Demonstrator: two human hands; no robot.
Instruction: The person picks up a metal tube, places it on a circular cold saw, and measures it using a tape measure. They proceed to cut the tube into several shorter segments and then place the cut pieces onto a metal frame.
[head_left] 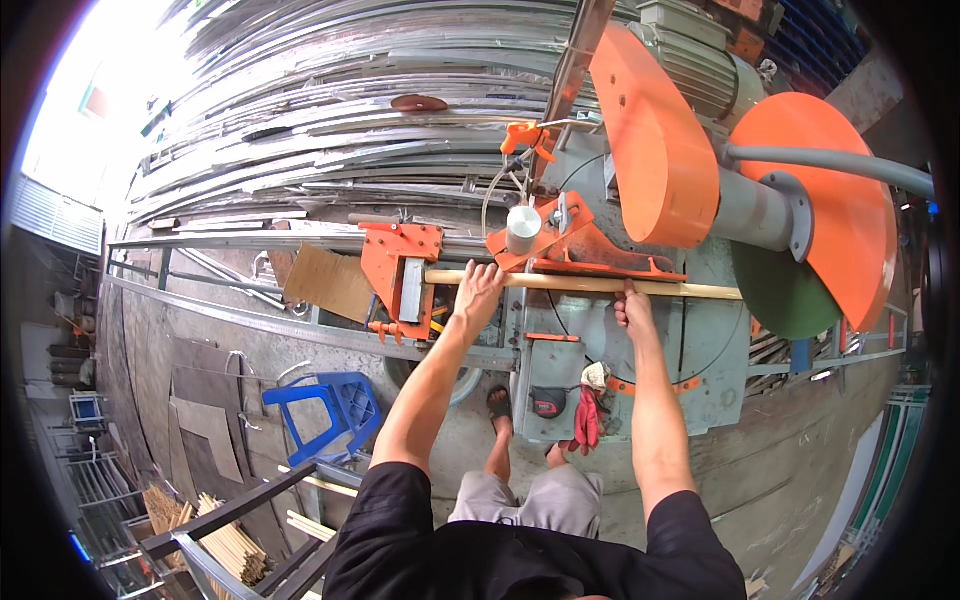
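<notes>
A long, straight tan rod [570, 284] lies crosswise on the grey metal saw table [640, 345], against an orange fence. Its left end meets the grey face of an orange stop block [385, 262]. My left hand [482, 286] is over the rod near that end, fingers closed across it. Farther right, my right hand [632, 304] grips the rod from the near side with curled fingers. The rod's right end reaches the green cutting disc [790, 292], which is partly covered by an orange guard [825, 190]. Whether the disc is turning, I cannot tell.
Red gloves [587, 418] and a dark tape measure [548, 402] lie on the table's near edge. A blue plastic stool [325, 408] stands on the floor at left. Many long metal bars [330, 125] are piled behind. Bundled rods [230, 540] sit at lower left.
</notes>
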